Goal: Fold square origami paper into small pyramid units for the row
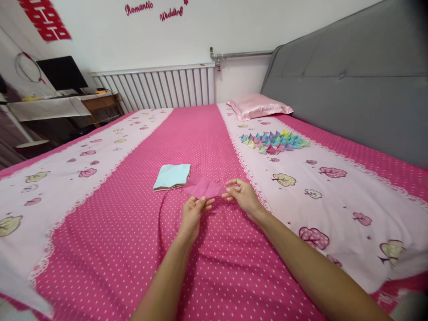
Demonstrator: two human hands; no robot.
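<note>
A creased sheet of pink origami paper (pixel 206 187) is held up between my two hands, just above the dotted bedspread. My left hand (pixel 194 213) pinches its lower edge between thumb and fingers. At the paper's right corner, my right hand (pixel 243 195) grips with thumb and index finger. Beyond my left hand lies a stack of square paper (pixel 172 176) with a light blue sheet on top; the pink paper's left end overlaps its right side in view. Farther right, several small folded paper pieces (pixel 276 141) in many colours stand grouped in rows.
The bed (pixel 133 232) has a pink polka-dot cover with printed tree panels. A pink satin pillow (pixel 257 107) lies at the far right, by the grey headboard (pixel 351 80). Behind the bed stands a white radiator (pixel 157 87); a desk with a monitor (pixel 63 73) is at left.
</note>
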